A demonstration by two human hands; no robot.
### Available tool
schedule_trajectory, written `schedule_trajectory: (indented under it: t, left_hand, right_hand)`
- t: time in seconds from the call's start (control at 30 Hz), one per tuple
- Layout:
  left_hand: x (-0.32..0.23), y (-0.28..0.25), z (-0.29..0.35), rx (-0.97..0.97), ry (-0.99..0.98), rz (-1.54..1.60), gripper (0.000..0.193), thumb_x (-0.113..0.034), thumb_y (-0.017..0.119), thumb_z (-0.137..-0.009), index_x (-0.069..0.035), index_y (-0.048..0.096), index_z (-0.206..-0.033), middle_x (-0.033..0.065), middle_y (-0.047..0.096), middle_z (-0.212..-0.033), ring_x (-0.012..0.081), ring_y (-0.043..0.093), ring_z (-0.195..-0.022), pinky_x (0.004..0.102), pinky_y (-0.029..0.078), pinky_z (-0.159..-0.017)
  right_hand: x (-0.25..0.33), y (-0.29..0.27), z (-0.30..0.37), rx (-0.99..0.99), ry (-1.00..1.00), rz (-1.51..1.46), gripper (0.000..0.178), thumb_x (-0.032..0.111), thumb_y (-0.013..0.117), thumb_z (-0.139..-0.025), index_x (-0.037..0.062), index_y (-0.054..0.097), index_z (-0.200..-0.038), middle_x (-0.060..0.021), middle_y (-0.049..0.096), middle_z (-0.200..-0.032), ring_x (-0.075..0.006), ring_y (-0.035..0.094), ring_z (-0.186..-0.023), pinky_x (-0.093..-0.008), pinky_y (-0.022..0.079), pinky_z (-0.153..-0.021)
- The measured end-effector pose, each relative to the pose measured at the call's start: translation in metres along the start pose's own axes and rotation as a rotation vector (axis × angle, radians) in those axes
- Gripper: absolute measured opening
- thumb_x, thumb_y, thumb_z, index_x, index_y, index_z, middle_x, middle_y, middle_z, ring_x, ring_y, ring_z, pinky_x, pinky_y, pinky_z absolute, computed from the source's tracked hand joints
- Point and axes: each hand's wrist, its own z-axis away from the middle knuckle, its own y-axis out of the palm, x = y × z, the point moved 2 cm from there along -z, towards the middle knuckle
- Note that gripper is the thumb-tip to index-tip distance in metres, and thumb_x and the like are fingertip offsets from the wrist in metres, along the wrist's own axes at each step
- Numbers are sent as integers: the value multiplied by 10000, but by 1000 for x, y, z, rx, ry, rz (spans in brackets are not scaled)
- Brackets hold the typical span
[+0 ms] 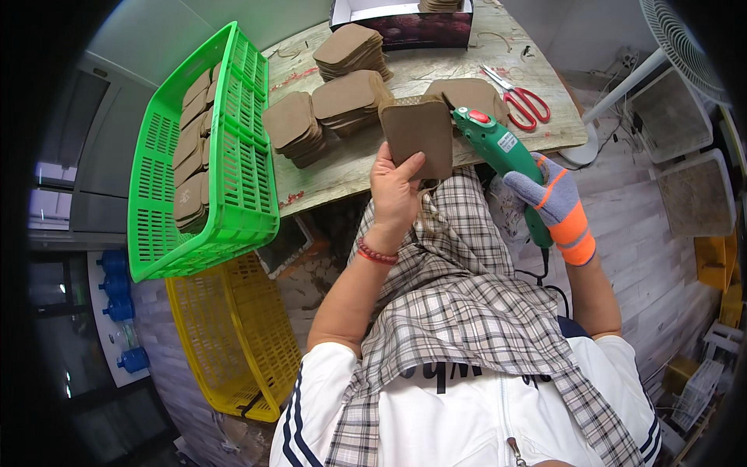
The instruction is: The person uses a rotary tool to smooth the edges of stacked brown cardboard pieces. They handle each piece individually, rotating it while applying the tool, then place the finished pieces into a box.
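Observation:
My bare left hand (395, 184) pinches the lower edge of a brown fabric pad (420, 132) with rounded corners, thumb on its face. The pad is held upright in front of the table's near edge. In my gloved right hand (556, 204) is a green corded handheld power tool (498, 142) with a red switch. Its thin tip points at the pad's upper right corner; whether they touch I cannot tell. Behind the pad lies more brown padding (476, 95), partly covered by the tool. Left of it stand a pad stack (348, 100), another stack (292, 124) and a farther stack (350, 48).
Red-handled scissors (523, 101) lie right on the worn table (416, 64). An open box (412, 29) stands at the back. At left, a green crate (253, 171) holds pads above a yellow crate (233, 335). A fan (689, 43) stands right; the tool's cord (545, 268) hangs beside my leg.

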Motion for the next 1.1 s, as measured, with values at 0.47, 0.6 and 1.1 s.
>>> schedule_trajectory:
  t: [0.47,0.6,1.1]
  left_hand:
    - [-47,-31,-7,319,-327,-503,349,121,574,-777,29,570,-1113,42,631,-1036,98,588,-912,231,470,-831]
    - [-43,-30,0,337,-398,-546,360,115,581,-771,27,571,-1121,33,619,-1045,90,572,-905,227,460,-818]
    - [-86,-34,-5,71,-105,-577,230,73,695,-732,-7,571,-908,52,651,-856,98,620,-754,224,516,-697]
  right_hand:
    - [-2,-19,15,192,36,163,461,311,769,-737,-8,609,-1028,1,585,-690,-35,498,-540,-195,400,-478]
    - [8,-12,13,202,90,217,381,240,746,-762,2,596,-1019,9,585,-724,-37,492,-608,-203,419,-540]
    - [4,-4,15,303,136,89,431,283,765,-746,-2,609,-1030,1,596,-695,-33,520,-573,-192,417,-510]
